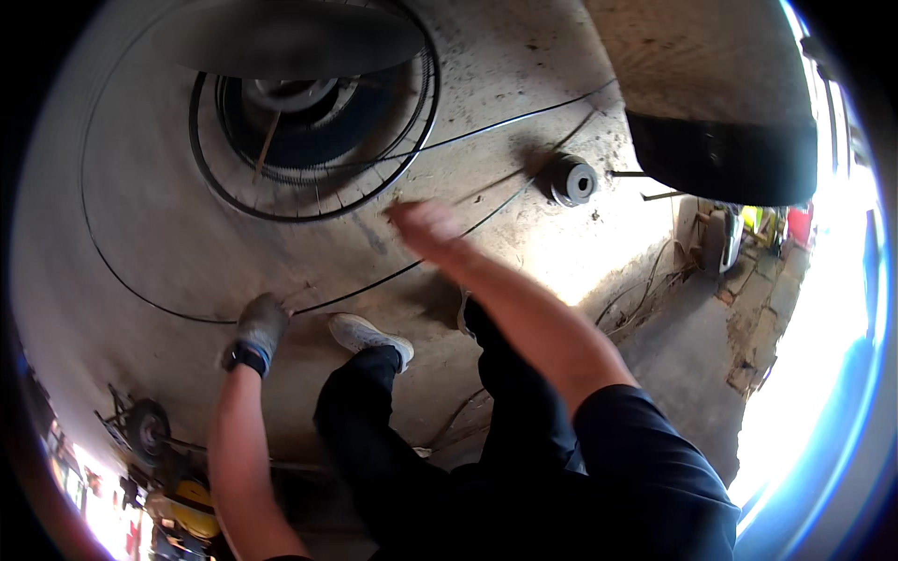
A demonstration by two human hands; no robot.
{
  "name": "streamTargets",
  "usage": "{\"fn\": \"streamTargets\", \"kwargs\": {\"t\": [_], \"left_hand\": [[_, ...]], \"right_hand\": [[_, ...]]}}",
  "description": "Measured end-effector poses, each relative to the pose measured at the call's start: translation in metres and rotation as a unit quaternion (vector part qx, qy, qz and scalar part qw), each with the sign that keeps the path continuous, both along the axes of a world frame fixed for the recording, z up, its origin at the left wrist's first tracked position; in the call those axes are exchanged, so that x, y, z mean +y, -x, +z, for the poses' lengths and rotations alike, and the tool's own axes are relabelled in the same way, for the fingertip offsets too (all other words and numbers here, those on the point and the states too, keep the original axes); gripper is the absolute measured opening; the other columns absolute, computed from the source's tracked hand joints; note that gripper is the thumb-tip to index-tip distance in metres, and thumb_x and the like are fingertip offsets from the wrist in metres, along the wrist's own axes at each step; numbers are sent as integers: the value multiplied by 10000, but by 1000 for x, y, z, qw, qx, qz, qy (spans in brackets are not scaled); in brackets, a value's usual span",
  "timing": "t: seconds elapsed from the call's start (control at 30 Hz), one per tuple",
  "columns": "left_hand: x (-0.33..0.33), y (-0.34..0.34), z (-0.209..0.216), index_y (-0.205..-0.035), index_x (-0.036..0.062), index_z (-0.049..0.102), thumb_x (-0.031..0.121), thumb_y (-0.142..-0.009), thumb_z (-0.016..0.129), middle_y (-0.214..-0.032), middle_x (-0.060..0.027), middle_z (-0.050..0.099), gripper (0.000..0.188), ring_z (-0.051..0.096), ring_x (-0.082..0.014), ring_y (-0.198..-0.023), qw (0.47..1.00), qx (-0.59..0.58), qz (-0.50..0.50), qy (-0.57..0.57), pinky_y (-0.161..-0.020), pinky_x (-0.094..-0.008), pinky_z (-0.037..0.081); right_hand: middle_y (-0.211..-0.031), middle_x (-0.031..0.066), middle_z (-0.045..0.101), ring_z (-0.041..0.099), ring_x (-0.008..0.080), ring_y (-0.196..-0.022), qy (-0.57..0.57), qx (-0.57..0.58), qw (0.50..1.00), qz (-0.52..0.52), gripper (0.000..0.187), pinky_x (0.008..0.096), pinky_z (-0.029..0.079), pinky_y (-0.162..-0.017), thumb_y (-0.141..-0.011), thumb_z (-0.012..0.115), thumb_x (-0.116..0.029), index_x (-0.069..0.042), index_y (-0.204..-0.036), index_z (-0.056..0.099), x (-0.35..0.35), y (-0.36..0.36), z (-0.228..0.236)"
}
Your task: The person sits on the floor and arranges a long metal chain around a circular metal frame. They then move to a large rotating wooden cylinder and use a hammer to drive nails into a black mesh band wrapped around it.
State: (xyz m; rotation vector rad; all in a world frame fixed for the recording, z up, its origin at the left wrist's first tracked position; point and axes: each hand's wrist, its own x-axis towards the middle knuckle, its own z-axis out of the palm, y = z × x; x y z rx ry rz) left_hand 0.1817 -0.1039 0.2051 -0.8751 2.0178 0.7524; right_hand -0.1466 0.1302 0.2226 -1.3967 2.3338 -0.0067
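Note:
My left hand (260, 327), in a grey glove with a dark band at the wrist, is closed around a thin black cable (360, 288). The cable sweeps in a wide loop along the left and passes through this hand toward the upper right. My right hand (427, 230) is over the floor in the middle, just right of a spoked wheel (318, 218); motion blurs its fingers, so their state is unclear. A second dark strand (510, 122) runs from the wheel to the right. A large grey blurred shape (290, 42) hides the wheel's far part.
A grey round part with a central hole (572, 179) sits on the floor at right. Above it hangs a large brown and black shape (725, 140). My shoe (369, 338) is near the cable. A small black wheel (148, 428) and a yellow object (194, 510) are at lower left.

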Motion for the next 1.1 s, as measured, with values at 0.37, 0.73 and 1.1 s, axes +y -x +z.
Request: {"fn": "streamTargets", "kwargs": {"t": [0.37,0.73,1.1], "left_hand": [[161,-105,147,-1058,111,635,307,-902,613,-984,-90,719,252,675,-268,-933,969,15,234,-78,-847,-409,513],[245,130,350,-1094,46,675,280,-890,695,-1086,-126,716,311,666,-260,-1026,991,25,104,-82,-909,-397,506],[187,184,241,-1021,93,583,111,-934,617,-718,-52,596,96,561,-222,-576,987,70,79,-123,-496,-397,441]], "right_hand": [[-1420,115,513,484,301,-1323,-98,-358,928,-36,569,406,456,-1042,-815,584,-90,-125,-1380,519,135,-61,213],[-749,136,709,673,209,-626,35,-68,785,-615,130,388,546,-593,-783,646,-128,-10,-821,684,537,138,375],[-937,223,680,651,402,-909,36,-83,752,-653,231,483,532,-809,-706,612,-146,-50,-895,703,568,-170,389]]}}
